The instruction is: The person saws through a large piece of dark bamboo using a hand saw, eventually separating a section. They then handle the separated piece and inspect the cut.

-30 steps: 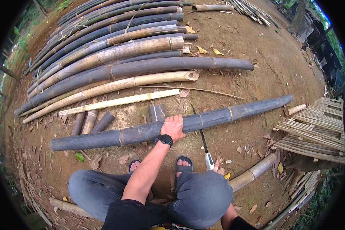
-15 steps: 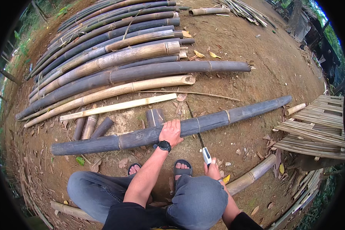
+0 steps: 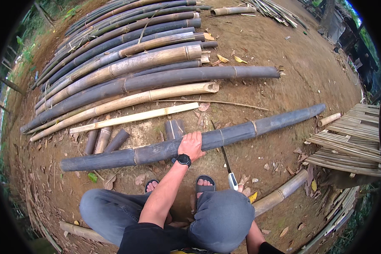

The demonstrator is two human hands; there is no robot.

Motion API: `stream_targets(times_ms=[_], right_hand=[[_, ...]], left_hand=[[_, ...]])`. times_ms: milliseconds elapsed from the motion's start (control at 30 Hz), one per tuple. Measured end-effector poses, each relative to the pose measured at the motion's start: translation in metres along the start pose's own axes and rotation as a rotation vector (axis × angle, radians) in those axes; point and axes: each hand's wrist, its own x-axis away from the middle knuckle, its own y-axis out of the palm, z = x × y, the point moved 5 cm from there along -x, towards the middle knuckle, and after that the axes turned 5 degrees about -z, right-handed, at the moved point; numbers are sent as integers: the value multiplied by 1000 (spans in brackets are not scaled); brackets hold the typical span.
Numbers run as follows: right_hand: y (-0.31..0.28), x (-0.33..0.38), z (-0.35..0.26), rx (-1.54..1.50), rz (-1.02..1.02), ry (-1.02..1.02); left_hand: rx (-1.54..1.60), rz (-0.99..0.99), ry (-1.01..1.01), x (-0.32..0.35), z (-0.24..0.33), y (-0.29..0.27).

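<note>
A long dark bamboo pole [image 3: 238, 133] lies crosswise in front of me, rising toward the right. My left hand [image 3: 192, 146], with a black watch on its wrist, presses down on it near the middle, fingers curled over the top. Just right of that hand, a hand saw [image 3: 226, 160] with a narrow dark blade and white handle crosses the pole at a joint. The blade passes beneath or into the pole there; its tip shows on the far side. My right hand [image 3: 240, 188] grips the saw's handle, mostly hidden behind my knee. A short dark bamboo piece [image 3: 173, 128] touches the pole's far side.
Many bamboo poles [image 3: 156, 58] lie side by side beyond, with a pale split strip [image 3: 135, 118] nearer. Short offcuts [image 3: 103, 140] lie left. Slatted bamboo panels [image 3: 347, 146] stand at right. Another bamboo pole [image 3: 280, 194] is beside my right knee; my sandalled feet [image 3: 205, 185] are below the pole.
The saw has been drawn back toward me, its tip now closer to the pole. My right hand has slipped further behind the knee. The left hand keeps its place on the pole.
</note>
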Motion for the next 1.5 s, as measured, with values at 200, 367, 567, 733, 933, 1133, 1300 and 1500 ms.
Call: stream_targets(times_ms=[200, 367, 567, 733, 933, 1133, 1300, 1500], right_hand=[[-18, -24, -27, -22, 13, -171], [8, 28, 34, -115, -36, 2], [-13, -49, -41, -41, -44, -116], [7, 3, -10, -138, -1, -121], [1, -19, -26, -86, -27, -127], [-7, -14, -17, -76, -5, -119], [5, 6, -13, -99, -62, -115], [-19, -33, -30, -94, -31, -114]], left_hand=[[-27, 150, 64, -2, -1, -5], [7, 19, 12, -6, -2, -3], [7, -1, 4, -5, -3, -9], [28, -78, -12, -9, -6, -14], [-5, 55, 5, -1, 0, -9], [-4, 5, -1, -7, 6, -5], [-3, -6, -25, -2, -8, -9], [-76, 89, 39, -7, 23, -2]])
